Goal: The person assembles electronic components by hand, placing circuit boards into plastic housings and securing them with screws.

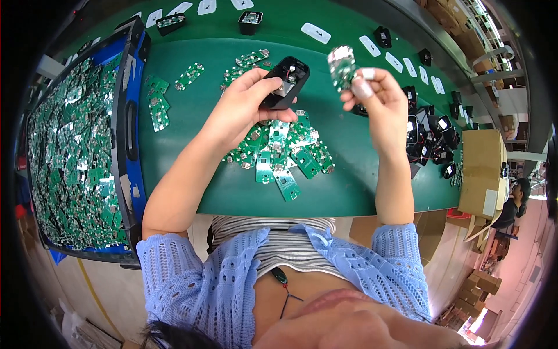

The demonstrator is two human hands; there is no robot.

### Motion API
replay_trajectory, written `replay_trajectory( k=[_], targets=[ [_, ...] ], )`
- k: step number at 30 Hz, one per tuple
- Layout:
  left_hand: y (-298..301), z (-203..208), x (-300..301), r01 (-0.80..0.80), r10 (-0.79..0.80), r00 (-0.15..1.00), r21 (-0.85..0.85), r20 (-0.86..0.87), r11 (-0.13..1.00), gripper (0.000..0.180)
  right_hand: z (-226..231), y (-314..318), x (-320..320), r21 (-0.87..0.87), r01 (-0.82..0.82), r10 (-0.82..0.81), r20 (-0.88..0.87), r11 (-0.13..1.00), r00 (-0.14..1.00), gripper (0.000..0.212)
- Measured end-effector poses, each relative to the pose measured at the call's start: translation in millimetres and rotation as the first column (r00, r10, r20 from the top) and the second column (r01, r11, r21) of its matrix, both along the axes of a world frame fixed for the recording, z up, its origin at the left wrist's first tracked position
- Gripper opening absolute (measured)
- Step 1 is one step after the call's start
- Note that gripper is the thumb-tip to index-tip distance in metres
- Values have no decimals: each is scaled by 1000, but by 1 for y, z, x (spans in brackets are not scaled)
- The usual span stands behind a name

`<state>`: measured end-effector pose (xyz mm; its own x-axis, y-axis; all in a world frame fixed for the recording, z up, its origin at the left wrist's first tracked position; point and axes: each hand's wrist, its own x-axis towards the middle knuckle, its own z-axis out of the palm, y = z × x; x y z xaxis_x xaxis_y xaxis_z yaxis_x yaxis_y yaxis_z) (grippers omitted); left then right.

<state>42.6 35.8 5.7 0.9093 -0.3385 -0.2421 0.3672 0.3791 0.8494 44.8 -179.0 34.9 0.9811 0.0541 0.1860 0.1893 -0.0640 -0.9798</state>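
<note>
My left hand (249, 96) is closed around a black plastic housing (297, 74), held tilted above the table with its hollow side showing. Red wire and a pale metallic part are visible inside it. To the right, my right hand (378, 96) pinches a green circuit board (342, 65) between thumb and fingers, upright and apart from the housing. White covers wrap some of the right fingertips. Below the hands a loose pile of green circuit boards (279, 151) lies on the green table (232, 198). More boards (189, 75) lie beyond my left forearm.
A blue-and-black crate (132, 116) full of circuit boards stands at the left. Black housings with wires (430, 136) are heaped on the right beside a cardboard box (481, 168). White plates (315, 33) and black housings (250, 22) line the far green strip. Another person (514, 203) is at far right.
</note>
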Motion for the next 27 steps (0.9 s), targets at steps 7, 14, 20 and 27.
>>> replay_trajectory(
  k=[7, 14, 20, 27],
  targets=[
    [-1, -6, -1, 6, -6, 1000, -9, -1, 1000, 22, 9, 22, -23, 147, -215, 223, -37, 965, 974, 14],
    [-2, -6, -1, -1, 1, 1000, -16, 5, 1000, 20, 13, 32, -19, 80, -201, 205, -51, 976, 977, 15],
    [-3, -1, -4, -15, 15, 1000, 8, 27, 1000, 19, 11, 33, -16, 33, -204, 206, -91, 978, 974, 14],
    [-6, 2, -9, -45, 45, 992, -7, 121, 999, 30, 3, 29, -11, -57, -136, 127, -133, 989, 983, 13]
  ],
)
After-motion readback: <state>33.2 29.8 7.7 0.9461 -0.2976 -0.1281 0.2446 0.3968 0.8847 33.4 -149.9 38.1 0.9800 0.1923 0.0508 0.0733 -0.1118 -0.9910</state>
